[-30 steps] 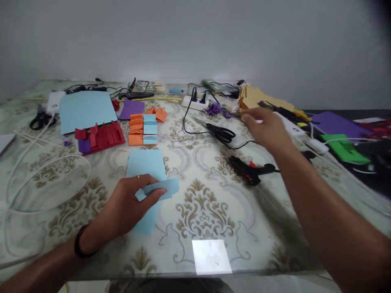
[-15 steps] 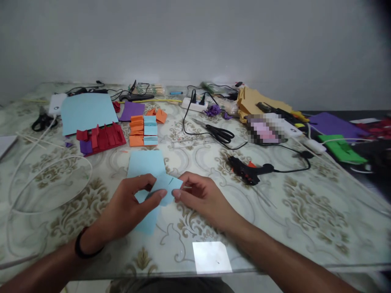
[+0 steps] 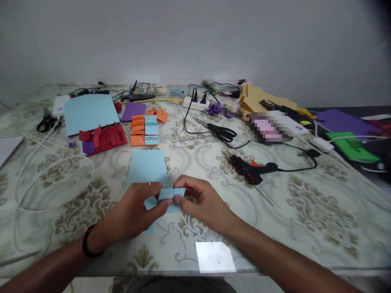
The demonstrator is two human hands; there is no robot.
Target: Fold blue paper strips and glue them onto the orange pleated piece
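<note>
Between my two hands is a small piece of light blue paper [image 3: 167, 194], its upper part folded over into a narrow flap. My left hand [image 3: 137, 209] pinches its left side between thumb and fingers; a ring and a black wristband show on that arm. At the right end my right hand [image 3: 200, 199] pinches the same piece, thumb near the front edge. Beneath them a larger light blue sheet [image 3: 147, 165] lies flat on the table, partly hidden by my left hand. Beyond it stand folded orange pieces [image 3: 137, 129] and folded light blue pieces [image 3: 151, 129] side by side.
A black glue gun [image 3: 249, 169] lies to the right, with black scissors [image 3: 218, 131] behind it. Folded red paper [image 3: 106, 138] and a big blue sheet [image 3: 91, 114] are at the left. A power strip [image 3: 195, 103] and yellow paper [image 3: 265, 99] are farther back.
The small blue paper was spread flat with a slit showing; now its upper part is folded over toward me. Both hands still pinch it. The view has shifted slightly.
</note>
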